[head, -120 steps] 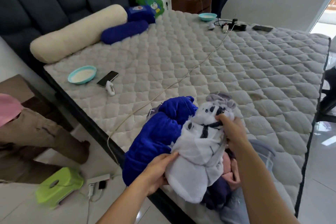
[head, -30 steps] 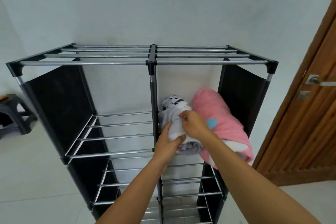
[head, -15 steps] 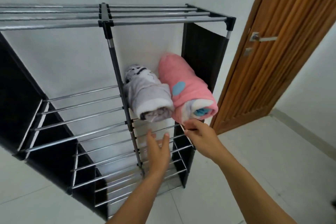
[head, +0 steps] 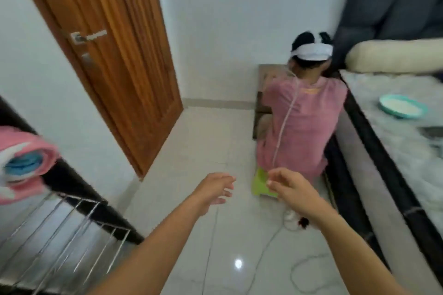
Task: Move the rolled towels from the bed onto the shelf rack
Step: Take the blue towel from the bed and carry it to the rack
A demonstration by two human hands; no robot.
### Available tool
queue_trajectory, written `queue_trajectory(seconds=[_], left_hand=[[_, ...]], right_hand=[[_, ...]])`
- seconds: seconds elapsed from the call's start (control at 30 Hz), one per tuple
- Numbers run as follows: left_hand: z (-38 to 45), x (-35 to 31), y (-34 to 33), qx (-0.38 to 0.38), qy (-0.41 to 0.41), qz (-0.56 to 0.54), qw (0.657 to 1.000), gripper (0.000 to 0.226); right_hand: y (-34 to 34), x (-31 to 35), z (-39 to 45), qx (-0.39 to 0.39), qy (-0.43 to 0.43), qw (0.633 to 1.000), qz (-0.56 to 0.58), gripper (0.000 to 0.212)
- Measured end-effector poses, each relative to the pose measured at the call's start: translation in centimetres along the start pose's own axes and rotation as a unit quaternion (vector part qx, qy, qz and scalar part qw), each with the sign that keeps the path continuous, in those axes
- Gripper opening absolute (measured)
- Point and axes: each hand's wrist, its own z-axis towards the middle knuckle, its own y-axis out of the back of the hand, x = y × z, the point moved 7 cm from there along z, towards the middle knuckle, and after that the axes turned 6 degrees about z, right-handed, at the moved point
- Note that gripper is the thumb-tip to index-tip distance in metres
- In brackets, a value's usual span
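Both my hands hang empty over the white tiled floor. My left hand [head: 213, 190] has its fingers spread apart. My right hand [head: 291, 189] is loosely curled with nothing in it. At the far left edge a pink rolled towel [head: 24, 163] lies on the shelf rack [head: 72, 227], whose metal bars and black side panel show below it. The grey rolled towel is out of view. The bed [head: 393, 141] runs along the right side; no rolled towels on it are in view.
A person in a pink shirt [head: 302, 122] sits on a green stool [head: 262, 182] between me and the bed. A wooden door [head: 107, 55] stands at left. Cables and a power strip [head: 292, 220] lie on the floor. A teal bowl [head: 402, 109] and cream bolster [head: 395, 55] rest on the bed.
I placed the grey towel beside the pink one on the rack and let go. My view has since swung right, away from the rack, toward the bed, with both hands empty.
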Motion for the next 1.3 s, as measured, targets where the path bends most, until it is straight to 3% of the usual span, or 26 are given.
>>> queue_trajectory(seconds=[0.07, 0.2, 0.4, 0.47, 0.53, 0.67, 0.8, 0.9, 1.0, 1.13, 1.23, 1.3], left_hand=[[-0.1, -3.1, -8.6, 0.066, -0.026, 0.023, 0.997, 0.006], [-1.3, -6.0, -24.6, 0.19, -0.062, 0.088, 0.976, 0.011], [-8.9, -5.1, -48.2, 0.384, -0.078, 0.251, 0.885, 0.011], [-10.9, -4.5, -53.3, 0.416, -0.096, 0.293, 0.856, 0.01], [-11.4, -4.4, -57.5, 0.407, -0.135, 0.325, 0.843, 0.025], [-10.5, -6.6, -62.4, 0.345, -0.167, 0.319, 0.867, 0.056], [-6.9, -9.9, -65.3, 0.323, -0.144, 0.297, 0.887, 0.054], [-4.3, -12.0, -66.0, 0.33, -0.093, 0.264, 0.901, 0.043], [-1.2, -12.1, -66.4, 0.332, 0.0, 0.249, 0.91, 0.055], [1.2, -10.1, -66.7, 0.337, 0.115, 0.294, 0.887, 0.082], [1.6, -8.8, -67.8, 0.356, 0.17, 0.316, 0.863, 0.082], [1.3, -8.1, -68.4, 0.361, 0.205, 0.329, 0.848, 0.08]], right_hand=[[7.6, -4.7, -4.6, -0.093, -0.046, 0.995, 0.016, 0.013], [17.7, -14.1, -15.4, -0.209, -0.168, 0.962, 0.052, 0.03], [27.0, -25.4, -36.2, -0.443, -0.316, 0.827, 0.141, 0.041], [27.6, -27.5, -40.1, -0.487, -0.335, 0.791, 0.161, 0.041], [27.3, -29.5, -42.6, -0.51, -0.353, 0.763, 0.181, 0.035], [28.3, -32.5, -44.4, -0.529, -0.383, 0.729, 0.207, 0.038], [32.7, -34.8, -42.8, -0.552, -0.386, 0.708, 0.211, 0.034], [36.5, -35.8, -39.7, -0.549, -0.375, 0.711, 0.228, 0.038], [40.0, -36.8, -36.8, -0.555, -0.363, 0.712, 0.232, 0.042], [43.2, -38.4, -34.3, -0.57, -0.36, 0.697, 0.243, 0.047], [46.2, -39.8, -33.3, -0.585, -0.343, 0.686, 0.263, 0.032], [48.4, -40.8, -32.9, -0.588, -0.349, 0.689, 0.242, 0.048]])
